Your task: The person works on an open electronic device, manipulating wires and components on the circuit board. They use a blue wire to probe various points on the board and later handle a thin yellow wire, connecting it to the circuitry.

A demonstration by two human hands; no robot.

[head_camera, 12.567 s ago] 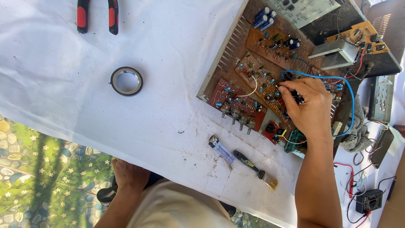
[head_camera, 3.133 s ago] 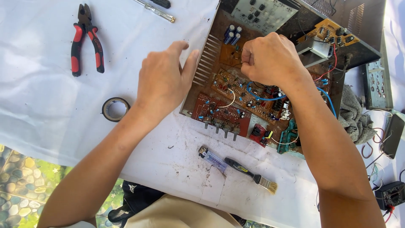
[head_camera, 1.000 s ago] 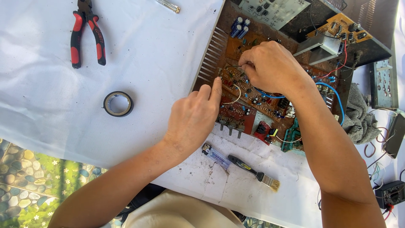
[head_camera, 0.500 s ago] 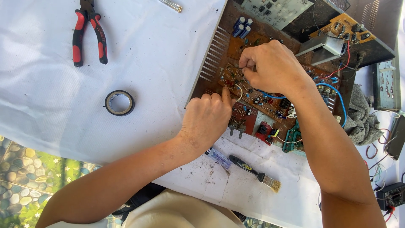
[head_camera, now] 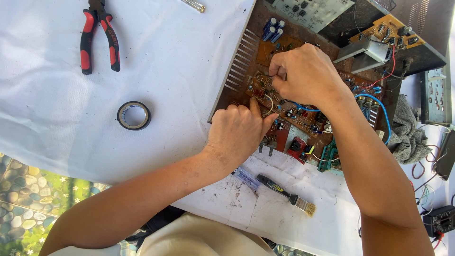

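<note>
since half a second ago the left hand (head_camera: 239, 130) is pressed further onto the circuit board (head_camera: 303, 102), fingers curled beside a white wire (head_camera: 270, 102). at 1 o'clock, the right hand (head_camera: 303, 76) is pinched on a component. next, steady bracing seems called for.

Both forearms are bare to the elbow, no sleeves in view. Left hand (head_camera: 237, 135) and right hand (head_camera: 303, 76) carry no gloves, rings or watch. A beige garment (head_camera: 199, 237) covers the torso.
</note>
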